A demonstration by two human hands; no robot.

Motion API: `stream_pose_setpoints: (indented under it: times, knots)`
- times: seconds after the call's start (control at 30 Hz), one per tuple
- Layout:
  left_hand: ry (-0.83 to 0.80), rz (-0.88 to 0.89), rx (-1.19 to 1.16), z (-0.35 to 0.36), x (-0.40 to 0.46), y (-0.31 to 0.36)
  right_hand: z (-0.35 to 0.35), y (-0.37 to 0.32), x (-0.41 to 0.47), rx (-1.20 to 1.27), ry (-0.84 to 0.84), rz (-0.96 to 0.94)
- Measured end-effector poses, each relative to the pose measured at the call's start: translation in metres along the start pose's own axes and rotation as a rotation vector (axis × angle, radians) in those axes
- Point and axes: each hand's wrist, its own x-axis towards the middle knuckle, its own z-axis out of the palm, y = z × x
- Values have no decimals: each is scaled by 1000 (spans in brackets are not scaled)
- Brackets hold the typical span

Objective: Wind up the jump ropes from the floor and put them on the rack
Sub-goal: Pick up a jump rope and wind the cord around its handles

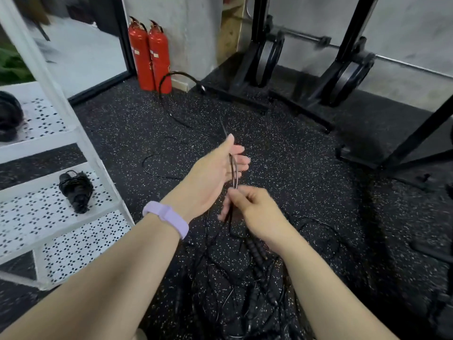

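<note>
My right hand (253, 212) grips a black jump rope (234, 171) just below a narrow loop of its cord, and the ribbed handles (256, 251) hang under that hand. My left hand (215, 171) is spread, palm toward the loop, with the cord running across its fingers. A tangle of more black ropes (245, 298) lies on the floor beneath my arms. One wound rope bundle (76, 190) rests on the white rack's lower shelf (36, 217) at the left.
Loose cord (157, 168) trails over the speckled rubber floor toward two red fire extinguishers (150, 55). Black weight racks with plates (267, 60) stand at the back right. A dark object (8, 119) sits on the rack's upper shelf.
</note>
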Motion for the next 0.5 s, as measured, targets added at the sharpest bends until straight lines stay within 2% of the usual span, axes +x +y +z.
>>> stream_pose_setpoints:
  times: [0.1, 0.23, 0.3, 0.37, 0.5]
  knots:
    - [-174, -123, 443, -4, -1, -9, -19, -7, 16, 196, 188, -3]
    - [-450, -237, 804, -9, -6, -27, -40, -8, 30, 509, 302, 24]
    - [-401, -215, 906, -9, -4, -32, -40, -2, 38, 551, 318, 42]
    - [-247, -156, 874, -7, -2, -31, -36, 3, 46, 580, 296, 93]
    - [-14, -58, 498, -10, 3, -17, -19, 7, 51, 490, 76, 264]
